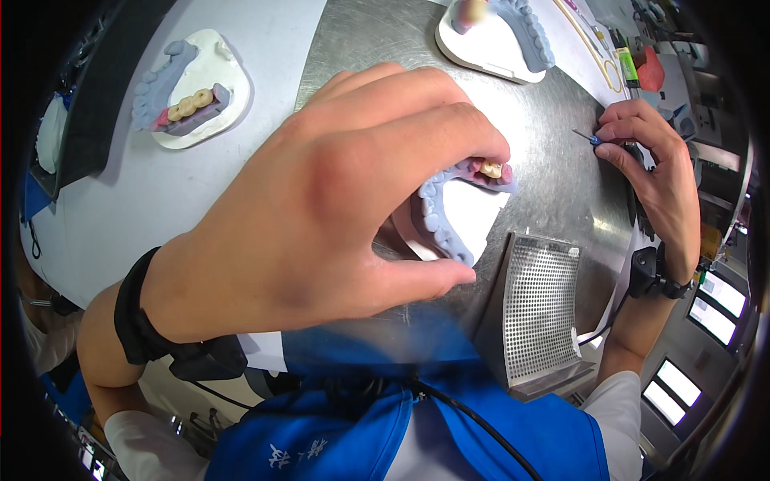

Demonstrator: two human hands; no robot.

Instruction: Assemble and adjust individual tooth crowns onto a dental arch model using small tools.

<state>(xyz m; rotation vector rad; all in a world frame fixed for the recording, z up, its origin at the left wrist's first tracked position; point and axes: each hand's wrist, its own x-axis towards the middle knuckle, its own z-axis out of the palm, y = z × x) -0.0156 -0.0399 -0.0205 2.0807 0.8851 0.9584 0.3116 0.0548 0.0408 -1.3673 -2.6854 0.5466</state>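
My left hand [377, 168] is curled over a dental model [469, 216] with a white base and blue-grey teeth. Its index fingertip lies by the yellowish crowns [491, 169] on pink gum, and its thumb is at the model's near edge. The other fingertips and part of the model are hidden behind the hand. On the right, my right hand [650, 148] pinches a small tool [594, 139] with a thin metal shaft and a blue collar. The tool's shaft points left toward the model, apart from it.
A second dental model [208, 72] with several yellowish crowns lies on white surface at left. Another model [489, 60] sits at the far edge of the metal plate [353, 40]. A perforated metal grille [541, 309] stands near me, right of centre. A black tray [120, 88] is far left.
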